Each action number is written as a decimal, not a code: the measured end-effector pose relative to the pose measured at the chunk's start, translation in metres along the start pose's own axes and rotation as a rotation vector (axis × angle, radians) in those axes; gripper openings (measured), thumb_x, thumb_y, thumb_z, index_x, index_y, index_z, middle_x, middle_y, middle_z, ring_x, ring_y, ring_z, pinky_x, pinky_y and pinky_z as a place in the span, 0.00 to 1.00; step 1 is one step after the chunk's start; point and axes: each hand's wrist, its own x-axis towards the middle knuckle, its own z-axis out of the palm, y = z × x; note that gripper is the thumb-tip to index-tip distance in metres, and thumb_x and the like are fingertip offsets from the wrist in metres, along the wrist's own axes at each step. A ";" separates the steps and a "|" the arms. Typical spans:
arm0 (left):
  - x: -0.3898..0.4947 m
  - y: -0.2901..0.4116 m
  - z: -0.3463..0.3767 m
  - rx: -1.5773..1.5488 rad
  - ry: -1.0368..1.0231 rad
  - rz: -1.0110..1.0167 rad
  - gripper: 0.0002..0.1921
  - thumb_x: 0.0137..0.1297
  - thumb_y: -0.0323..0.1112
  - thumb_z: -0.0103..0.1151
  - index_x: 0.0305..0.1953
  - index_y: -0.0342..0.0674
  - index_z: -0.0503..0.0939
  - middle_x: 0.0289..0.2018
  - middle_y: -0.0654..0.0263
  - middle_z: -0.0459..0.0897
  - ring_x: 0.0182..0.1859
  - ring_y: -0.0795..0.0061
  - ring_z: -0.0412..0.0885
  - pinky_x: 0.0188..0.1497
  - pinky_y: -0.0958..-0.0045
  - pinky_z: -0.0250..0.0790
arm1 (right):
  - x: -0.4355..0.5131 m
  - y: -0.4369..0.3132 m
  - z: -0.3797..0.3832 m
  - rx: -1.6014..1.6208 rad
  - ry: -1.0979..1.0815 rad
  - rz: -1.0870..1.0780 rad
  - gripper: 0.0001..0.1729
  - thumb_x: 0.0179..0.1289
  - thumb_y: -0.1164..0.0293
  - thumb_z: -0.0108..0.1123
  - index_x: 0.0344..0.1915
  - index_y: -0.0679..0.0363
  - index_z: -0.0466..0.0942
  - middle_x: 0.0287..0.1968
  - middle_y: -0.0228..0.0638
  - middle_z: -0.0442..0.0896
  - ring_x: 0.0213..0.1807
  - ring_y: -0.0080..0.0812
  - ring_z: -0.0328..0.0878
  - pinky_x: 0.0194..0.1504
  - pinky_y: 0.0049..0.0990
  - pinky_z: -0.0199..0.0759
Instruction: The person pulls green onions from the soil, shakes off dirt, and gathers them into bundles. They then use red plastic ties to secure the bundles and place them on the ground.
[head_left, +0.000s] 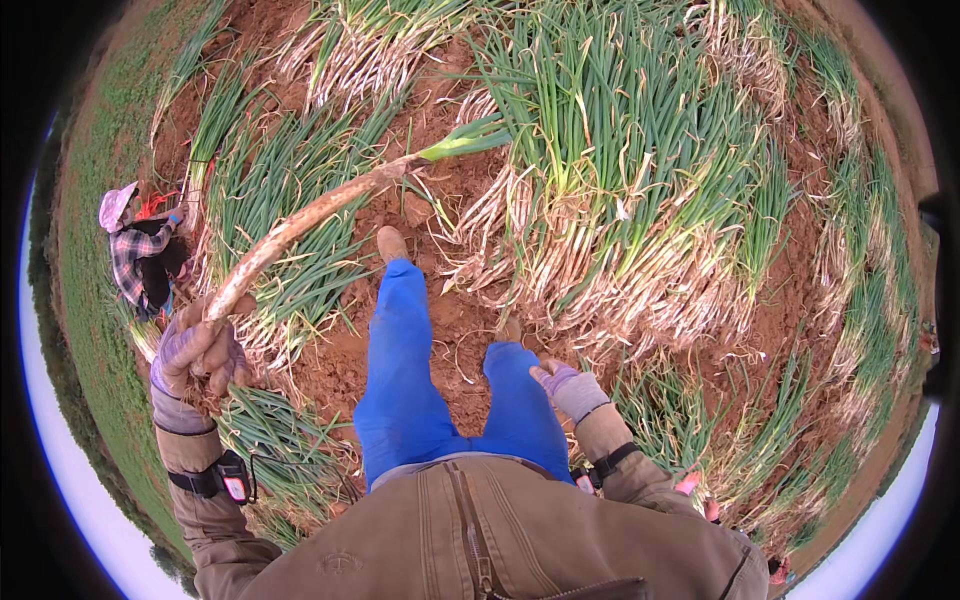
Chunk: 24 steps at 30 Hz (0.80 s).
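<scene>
My gloved left hand (196, 345) grips a single long green onion (300, 225) by the root end of its pale, soil-flecked stalk. The stalk slants up and to the right, and its green leaf end (465, 142) lies in front of the piled onions. My gloved right hand (568, 386) rests at my right knee, fingers loosely bent, with nothing seen in it. Ahead of my boots, a broad heap of green onions (622, 187) lies on reddish soil, leaves pointing away and white stalks towards me.
More onion bunches lie at left (292, 195), lower left (277, 442) and lower right (675, 420). A person in a checked shirt (139, 251) crouches at far left beside a tied bundle (202, 142). Bare reddish soil (457, 330) shows between my feet.
</scene>
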 end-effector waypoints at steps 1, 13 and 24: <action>-0.034 0.013 0.001 -0.034 0.029 0.090 0.28 0.74 0.39 0.55 0.62 0.16 0.66 0.13 0.77 0.63 0.10 0.83 0.65 0.22 0.73 0.77 | -0.011 0.008 -0.002 0.005 0.015 -0.034 0.38 0.71 0.36 0.43 0.68 0.50 0.69 0.63 0.42 0.79 0.62 0.47 0.78 0.64 0.40 0.68; -0.259 -0.018 -0.051 -0.342 0.298 0.525 0.27 0.79 0.37 0.45 0.66 0.16 0.60 0.16 0.78 0.61 0.13 0.86 0.60 0.29 0.76 0.68 | -0.081 0.009 -0.013 -0.492 0.070 -0.076 0.43 0.72 0.33 0.34 0.73 0.51 0.64 0.72 0.43 0.69 0.71 0.47 0.69 0.68 0.43 0.63; -0.358 -0.171 -0.105 -0.441 0.578 0.728 0.29 0.79 0.36 0.46 0.70 0.19 0.56 0.18 0.79 0.60 0.15 0.88 0.57 0.30 0.79 0.62 | -0.075 -0.068 -0.054 -0.705 0.344 -0.263 0.33 0.73 0.40 0.40 0.61 0.50 0.74 0.61 0.45 0.80 0.61 0.48 0.78 0.60 0.42 0.70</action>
